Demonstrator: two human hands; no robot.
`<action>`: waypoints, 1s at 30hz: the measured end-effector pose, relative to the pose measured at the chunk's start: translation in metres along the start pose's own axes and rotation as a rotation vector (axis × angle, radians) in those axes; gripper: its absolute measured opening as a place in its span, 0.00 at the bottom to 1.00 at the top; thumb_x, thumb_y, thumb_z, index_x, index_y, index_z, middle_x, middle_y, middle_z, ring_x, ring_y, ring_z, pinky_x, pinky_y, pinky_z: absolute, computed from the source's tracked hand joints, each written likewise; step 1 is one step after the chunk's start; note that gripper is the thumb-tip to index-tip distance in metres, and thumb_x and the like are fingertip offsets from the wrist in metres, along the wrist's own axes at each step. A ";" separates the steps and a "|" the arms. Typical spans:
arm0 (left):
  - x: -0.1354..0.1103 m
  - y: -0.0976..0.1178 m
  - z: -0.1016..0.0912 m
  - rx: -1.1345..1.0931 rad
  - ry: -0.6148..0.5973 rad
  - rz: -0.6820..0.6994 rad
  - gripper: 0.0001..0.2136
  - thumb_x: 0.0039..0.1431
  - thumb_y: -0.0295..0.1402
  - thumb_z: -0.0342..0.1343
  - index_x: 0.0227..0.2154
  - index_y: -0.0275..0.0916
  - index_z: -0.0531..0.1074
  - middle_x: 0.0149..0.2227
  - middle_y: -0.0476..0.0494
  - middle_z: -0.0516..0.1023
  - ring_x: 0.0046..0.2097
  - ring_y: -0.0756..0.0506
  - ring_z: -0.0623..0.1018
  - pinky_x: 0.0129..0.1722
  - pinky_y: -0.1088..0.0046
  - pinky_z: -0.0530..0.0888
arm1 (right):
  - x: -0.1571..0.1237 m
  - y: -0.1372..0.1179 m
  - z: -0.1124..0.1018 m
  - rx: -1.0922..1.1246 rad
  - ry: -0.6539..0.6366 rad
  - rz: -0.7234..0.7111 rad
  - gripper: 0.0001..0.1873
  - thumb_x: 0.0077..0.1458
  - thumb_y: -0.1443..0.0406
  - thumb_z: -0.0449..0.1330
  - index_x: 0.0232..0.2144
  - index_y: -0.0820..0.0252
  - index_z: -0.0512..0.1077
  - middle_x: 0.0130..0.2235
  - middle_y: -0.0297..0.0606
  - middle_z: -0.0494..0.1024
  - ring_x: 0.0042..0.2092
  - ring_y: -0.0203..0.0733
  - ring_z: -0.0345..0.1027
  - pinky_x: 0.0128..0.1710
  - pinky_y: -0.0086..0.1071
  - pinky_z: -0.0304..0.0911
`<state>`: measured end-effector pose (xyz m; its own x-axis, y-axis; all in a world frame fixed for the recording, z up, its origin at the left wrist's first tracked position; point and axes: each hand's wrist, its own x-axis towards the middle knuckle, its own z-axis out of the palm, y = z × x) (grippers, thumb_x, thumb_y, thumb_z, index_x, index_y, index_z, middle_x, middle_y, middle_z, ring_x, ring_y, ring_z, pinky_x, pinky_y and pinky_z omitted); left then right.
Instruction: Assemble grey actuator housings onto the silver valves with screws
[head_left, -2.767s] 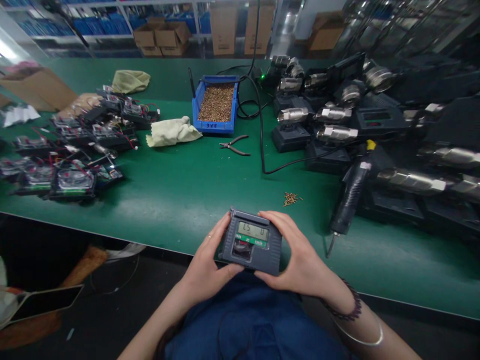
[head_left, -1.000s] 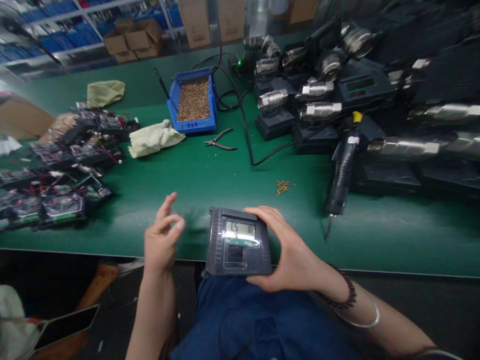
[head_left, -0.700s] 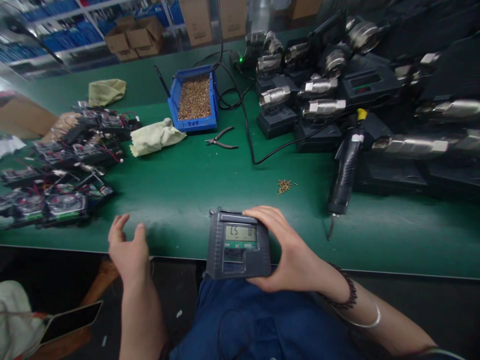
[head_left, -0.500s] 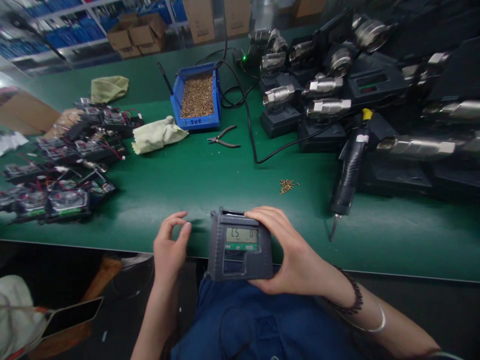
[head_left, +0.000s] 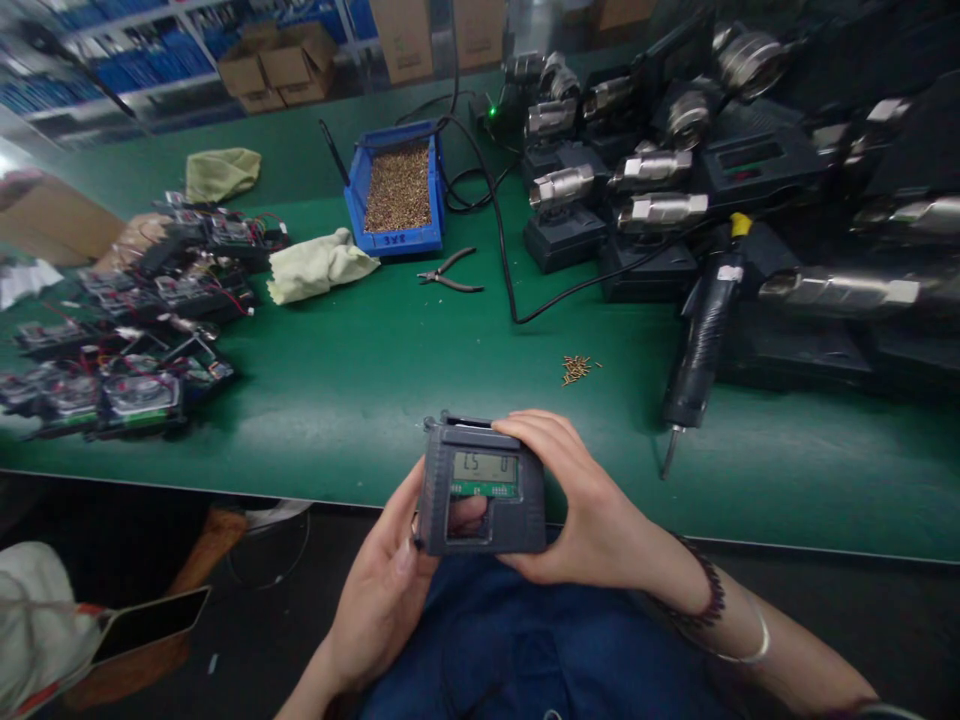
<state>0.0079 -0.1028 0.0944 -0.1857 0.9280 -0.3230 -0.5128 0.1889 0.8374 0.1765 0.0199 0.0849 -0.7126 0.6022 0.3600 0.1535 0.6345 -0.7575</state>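
A dark grey meter housing (head_left: pixel 517 515) with a small lit LCD display (head_left: pixel 484 467) and a strip of green circuit board is held over the bench's front edge. My right hand (head_left: pixel 592 500) grips it from the right, fingers over the top edge and thumb beneath. At its left side is my left hand (head_left: pixel 390 575), thumb by the lower left corner and fingers reaching behind. One fingertip shows through the opening below the display. Beyond the housing lies a small pile of brass-coloured screws (head_left: pixel 576 370). An electric screwdriver (head_left: pixel 705 345) rests to the right, bit toward me.
On the green bench (head_left: pixel 322 370) are a blue bin (head_left: pixel 397 242) of small brass parts, pliers (head_left: pixel 452 275) and a pale cloth (head_left: pixel 319 268). Open electronic units (head_left: pixel 139 395) crowd the left. Dark units with metal fittings (head_left: pixel 652 212) fill the right, and a black cable (head_left: pixel 510 290) crosses between.
My left hand has come from beside the housing to its left side, with its fingers now behind it. My right hand keeps the same grip.
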 end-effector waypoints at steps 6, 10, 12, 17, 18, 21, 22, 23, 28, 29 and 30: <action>0.005 0.001 0.001 -0.019 0.025 -0.008 0.25 0.50 0.46 0.66 0.53 0.51 0.73 0.46 0.43 0.81 0.41 0.44 0.82 0.48 0.68 0.76 | 0.000 0.000 0.001 0.000 0.015 -0.001 0.43 0.40 0.63 0.65 0.59 0.57 0.54 0.53 0.49 0.70 0.57 0.58 0.63 0.56 0.52 0.60; 0.007 -0.002 -0.001 -0.030 0.050 0.014 0.26 0.48 0.45 0.68 0.52 0.50 0.74 0.38 0.45 0.83 0.38 0.45 0.82 0.44 0.70 0.77 | 0.000 0.001 0.001 -0.005 0.017 0.004 0.43 0.41 0.63 0.65 0.59 0.57 0.54 0.54 0.49 0.69 0.57 0.57 0.62 0.57 0.52 0.60; 0.007 -0.003 -0.001 -0.026 0.057 0.031 0.26 0.48 0.44 0.68 0.51 0.49 0.74 0.39 0.45 0.83 0.40 0.45 0.82 0.44 0.71 0.77 | 0.000 0.001 0.001 -0.009 0.017 0.002 0.43 0.41 0.62 0.65 0.59 0.58 0.54 0.54 0.49 0.69 0.57 0.57 0.62 0.57 0.52 0.60; 0.005 0.000 0.001 -0.033 0.058 0.053 0.22 0.51 0.42 0.67 0.51 0.50 0.74 0.46 0.45 0.81 0.44 0.47 0.80 0.46 0.76 0.76 | 0.000 0.002 0.001 -0.004 0.019 -0.002 0.43 0.41 0.63 0.66 0.58 0.58 0.54 0.53 0.49 0.70 0.57 0.56 0.62 0.57 0.51 0.60; 0.004 0.000 0.002 -0.037 0.046 0.040 0.22 0.51 0.42 0.66 0.51 0.51 0.74 0.46 0.46 0.81 0.44 0.47 0.81 0.47 0.75 0.75 | 0.000 0.003 0.001 -0.004 0.021 -0.002 0.43 0.41 0.63 0.66 0.58 0.58 0.54 0.53 0.49 0.70 0.57 0.56 0.62 0.57 0.51 0.60; 0.004 0.002 0.002 -0.041 0.019 -0.008 0.22 0.53 0.42 0.65 0.52 0.53 0.73 0.44 0.45 0.82 0.43 0.45 0.81 0.48 0.70 0.76 | 0.000 0.003 0.001 -0.002 0.027 -0.004 0.43 0.40 0.63 0.66 0.58 0.59 0.55 0.53 0.50 0.69 0.57 0.56 0.62 0.57 0.51 0.60; 0.004 0.002 0.001 -0.039 0.021 -0.013 0.23 0.53 0.42 0.65 0.52 0.53 0.73 0.42 0.45 0.83 0.43 0.44 0.81 0.47 0.68 0.76 | 0.000 0.003 0.001 0.000 0.027 -0.002 0.43 0.40 0.63 0.66 0.58 0.59 0.55 0.53 0.50 0.69 0.56 0.56 0.62 0.57 0.51 0.60; 0.004 0.001 0.001 -0.035 0.026 -0.011 0.23 0.52 0.42 0.66 0.53 0.53 0.72 0.41 0.45 0.83 0.42 0.44 0.81 0.47 0.67 0.77 | 0.001 0.003 0.001 0.002 0.026 0.001 0.43 0.40 0.63 0.66 0.58 0.60 0.55 0.53 0.50 0.69 0.56 0.56 0.62 0.57 0.51 0.60; 0.007 -0.001 -0.002 -0.027 0.037 0.027 0.25 0.49 0.40 0.68 0.52 0.50 0.73 0.36 0.47 0.82 0.39 0.46 0.81 0.43 0.71 0.77 | 0.001 0.003 0.001 0.000 0.025 0.004 0.42 0.40 0.63 0.66 0.58 0.60 0.55 0.53 0.50 0.69 0.56 0.56 0.62 0.56 0.51 0.60; 0.007 -0.001 -0.002 -0.029 0.046 0.034 0.25 0.49 0.40 0.68 0.52 0.50 0.73 0.35 0.48 0.82 0.39 0.47 0.81 0.43 0.73 0.76 | 0.000 0.004 0.001 -0.006 0.026 0.003 0.42 0.40 0.63 0.66 0.58 0.60 0.55 0.53 0.50 0.69 0.56 0.55 0.62 0.56 0.51 0.61; 0.008 0.000 -0.001 -0.028 0.058 0.042 0.24 0.50 0.40 0.68 0.51 0.50 0.74 0.35 0.48 0.82 0.39 0.47 0.80 0.43 0.75 0.76 | 0.000 0.004 0.001 -0.011 0.027 0.003 0.42 0.40 0.63 0.66 0.58 0.60 0.55 0.53 0.50 0.69 0.56 0.55 0.62 0.56 0.50 0.61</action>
<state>0.0055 -0.0963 0.0910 -0.2553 0.9145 -0.3138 -0.5269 0.1405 0.8382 0.1761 0.0221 0.0812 -0.6934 0.6166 0.3727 0.1631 0.6382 -0.7524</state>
